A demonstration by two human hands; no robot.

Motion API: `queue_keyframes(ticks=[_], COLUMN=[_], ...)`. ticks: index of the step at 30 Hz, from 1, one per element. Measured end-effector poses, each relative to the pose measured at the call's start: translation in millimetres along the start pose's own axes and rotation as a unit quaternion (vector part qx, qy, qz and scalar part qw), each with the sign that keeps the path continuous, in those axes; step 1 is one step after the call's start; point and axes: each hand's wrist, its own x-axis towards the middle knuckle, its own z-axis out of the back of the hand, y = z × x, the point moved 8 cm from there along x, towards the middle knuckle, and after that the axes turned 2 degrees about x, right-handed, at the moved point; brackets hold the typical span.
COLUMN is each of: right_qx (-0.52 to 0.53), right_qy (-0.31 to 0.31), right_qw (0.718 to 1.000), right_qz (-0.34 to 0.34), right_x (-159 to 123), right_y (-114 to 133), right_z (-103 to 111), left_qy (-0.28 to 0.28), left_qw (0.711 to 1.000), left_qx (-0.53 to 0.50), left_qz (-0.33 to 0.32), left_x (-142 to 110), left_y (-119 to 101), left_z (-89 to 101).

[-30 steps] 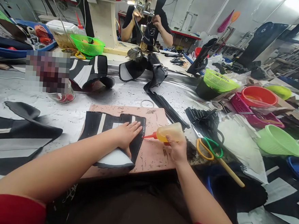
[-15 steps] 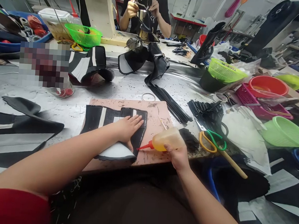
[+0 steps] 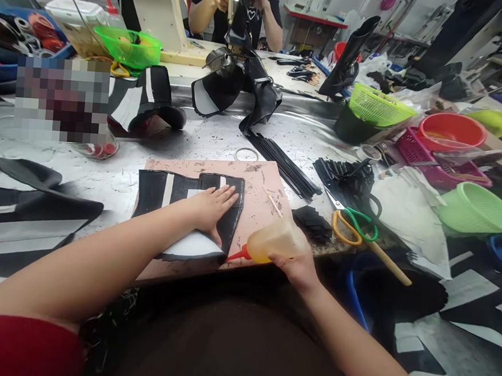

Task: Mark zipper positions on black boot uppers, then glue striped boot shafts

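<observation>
My left hand (image 3: 215,208) lies flat with its fingers spread on a black leather piece (image 3: 151,189) that has white strips stuck on it. A near part of the piece is folded up, showing a white backing (image 3: 191,244). Underneath is a pinkish board (image 3: 260,180). In my right hand (image 3: 299,266) is a translucent squeeze bottle (image 3: 275,238) of yellowish liquid, tipped sideways. Its red nozzle (image 3: 240,253) points left, with the tip at the near right corner of the leather piece. A thin pale stick (image 3: 272,202) is visible just behind the bottle.
Black strips (image 3: 282,164) and scissors (image 3: 354,224) with green and orange handles lie to the right, beside a wooden handle (image 3: 389,268). Plastic baskets (image 3: 481,210) crowd the right side. More black pieces (image 3: 30,207) lie left. Across the table a person (image 3: 237,9) works at a machine.
The bottle's nozzle tip has slid toward me along the leather's right edge to its near corner. My left hand stays pressed on the piece. The whole view has shifted slightly.
</observation>
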Motion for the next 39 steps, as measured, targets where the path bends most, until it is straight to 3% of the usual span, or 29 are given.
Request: queue_keyframes(ticks=[4, 9, 15, 20, 24, 26, 31, 39], right_qx=[-0.012, -0.005, -0.031, -0.022, -0.027, -0.032, -0.03, -0.07], right_qy=[-0.037, -0.008, -0.082, 0.016, -0.057, -0.059, 0.045, -0.068], right_qw=[0.999, 0.999, 0.995, 0.999, 0.997, 0.996, 0.996, 0.99], right_qz=[0.02, 0.041, 0.047, 0.037, 0.054, 0.062, 0.069, 0.101], right_x=[-0.6, 2.9, 19.9, 21.6, 28.0, 30.4, 32.1, 69.6], right_y=[2.1, -0.2, 3.4, 3.8, 3.0, 3.7, 4.6, 8.3], right_z=[5.7, -0.7, 13.0, 0.8, 13.4, 14.0, -1.5, 11.3], left_qy=[0.004, -0.003, -0.002, -0.004, 0.005, 0.01, 0.003, -0.015], left_qw=[1.0, 1.0, 1.0, 1.0, 1.0, 1.0, 0.999, 0.999], left_qx=[-0.009, -0.017, -0.021, -0.026, -0.025, -0.028, -0.035, -0.038], left_qz=[0.004, 0.001, 0.001, -0.002, 0.0, 0.001, -0.003, -0.003], left_x=[-0.7, -0.3, -0.5, -1.2, -1.9, -2.2, -2.5, -2.5], left_y=[-0.1, 0.2, 0.6, 0.4, 0.5, 0.6, 0.3, 1.7], left_z=[1.5, 1.5, 0.6, 0.9, 1.7, 1.6, 0.7, -0.8])
